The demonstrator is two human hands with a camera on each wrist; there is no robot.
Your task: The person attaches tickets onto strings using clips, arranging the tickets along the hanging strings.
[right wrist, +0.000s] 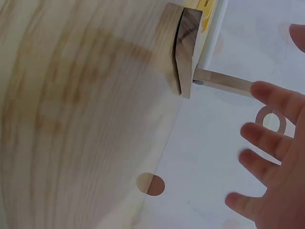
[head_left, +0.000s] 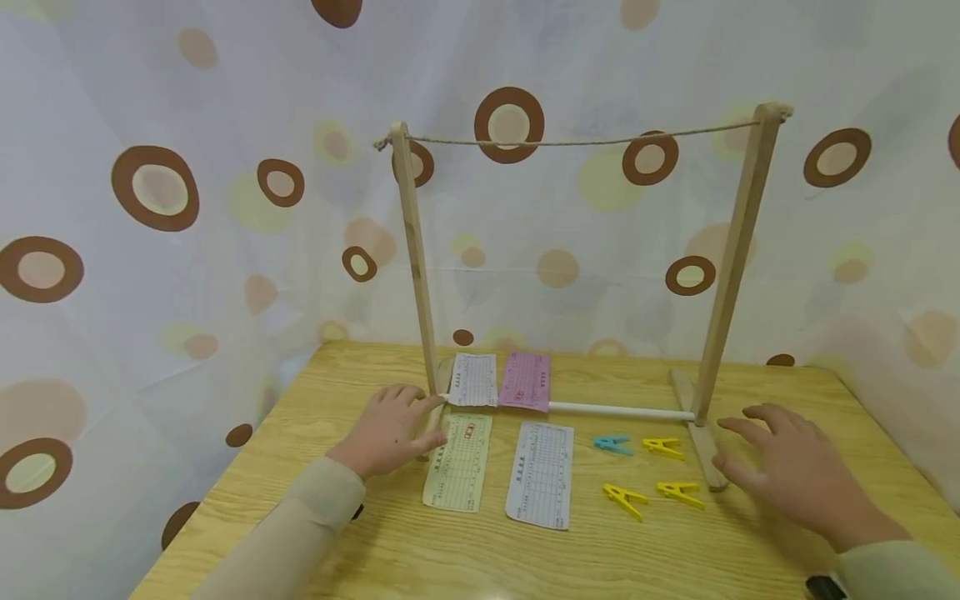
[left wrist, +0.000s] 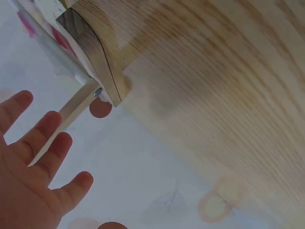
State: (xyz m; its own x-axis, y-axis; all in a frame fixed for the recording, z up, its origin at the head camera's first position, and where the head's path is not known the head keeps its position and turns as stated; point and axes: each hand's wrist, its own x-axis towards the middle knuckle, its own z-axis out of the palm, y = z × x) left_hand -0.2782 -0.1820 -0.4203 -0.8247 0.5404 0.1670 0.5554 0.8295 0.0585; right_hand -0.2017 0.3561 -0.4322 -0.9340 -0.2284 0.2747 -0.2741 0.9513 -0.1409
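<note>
Wood-grain tabletop [head_left: 450, 558] in pale yellow carries everything. Upright on it stands a wooden frame [head_left: 737, 267], two posts joined by a white rod [head_left: 622, 411] near the base and a slack cord [head_left: 555, 143] at the top. It looks fairly light and stiff, though narrow-footed; the posts low down, near the rod, seem the steadiest hold, while the cord would just give.

Next come the hands. The right hand [head_left: 795, 471], fingers spread and holding nothing, hangs just outside the right post. The left hand [head_left: 390, 429] is likewise spread with nothing in its grasp, beside the left post; whether a fingertip touches it I cannot tell.

Between the posts are four printed slips: a white slip [head_left: 475, 381] and a pink slip [head_left: 526, 381] lapping over the rod, a yellow-green slip [head_left: 457, 467] and a bluish slip [head_left: 542, 475] flat in front. Thin paper, probably nearly weightless and easily creased, best pinched at a corner.

Smallest, toward the right foot, lie a blue clip [head_left: 603, 443] and three yellow clips [head_left: 667, 488]: likely light, springy plastic, to be squeezed at the handle ends.
</note>
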